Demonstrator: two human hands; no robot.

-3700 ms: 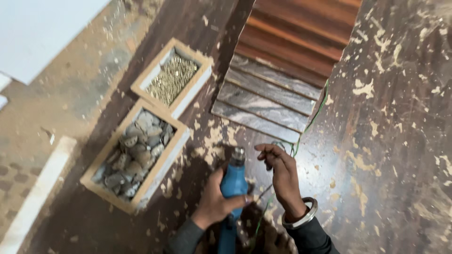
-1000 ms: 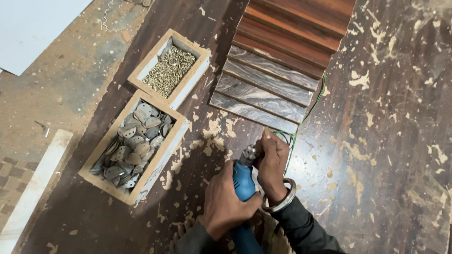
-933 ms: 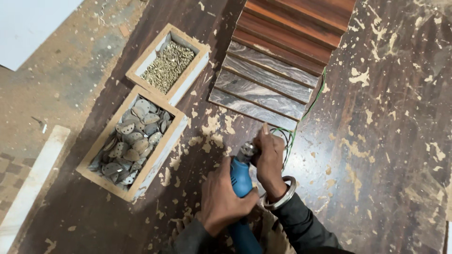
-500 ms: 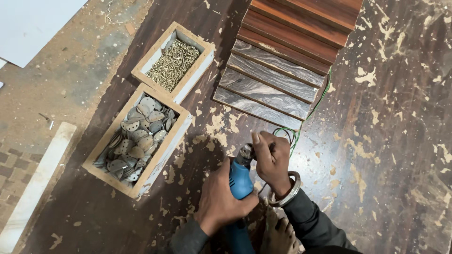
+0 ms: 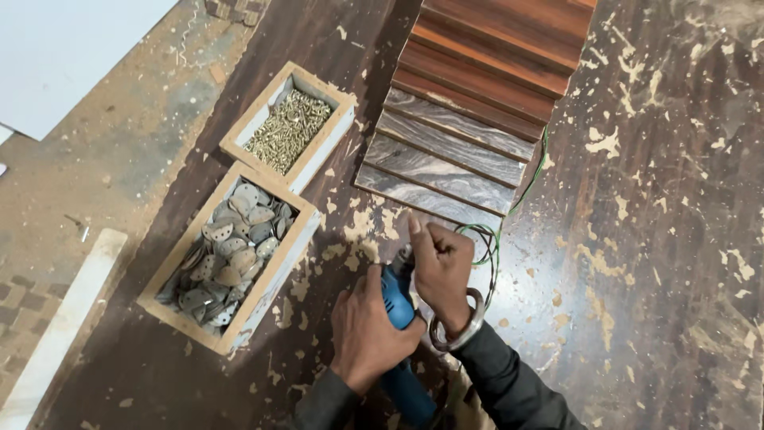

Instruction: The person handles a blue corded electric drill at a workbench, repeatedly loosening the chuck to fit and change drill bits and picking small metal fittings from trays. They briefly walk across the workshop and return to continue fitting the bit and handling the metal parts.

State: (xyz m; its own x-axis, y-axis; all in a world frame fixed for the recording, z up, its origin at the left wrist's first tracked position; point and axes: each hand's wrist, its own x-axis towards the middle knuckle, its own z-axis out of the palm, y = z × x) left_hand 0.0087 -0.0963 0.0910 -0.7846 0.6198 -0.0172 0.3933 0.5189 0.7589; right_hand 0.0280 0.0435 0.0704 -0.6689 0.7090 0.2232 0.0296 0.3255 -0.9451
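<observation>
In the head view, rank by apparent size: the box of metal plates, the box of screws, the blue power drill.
1. Box of metal plates, clearly largest.
2. Box of screws.
3. Blue power drill; hands hide part of it, so unsure against the screw box.

Woodworking shop: sawdust (image 5: 95, 159), screw box (image 5: 288, 130)

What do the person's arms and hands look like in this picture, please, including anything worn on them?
Both hands are bare, with no gloves. The left hand comes out of a dark, greyish long sleeve that ends at the wrist. The right hand wears a plain silver-coloured metal bangle at the wrist, and above it a dark long sleeve. No rings or markings can be made out.
</observation>
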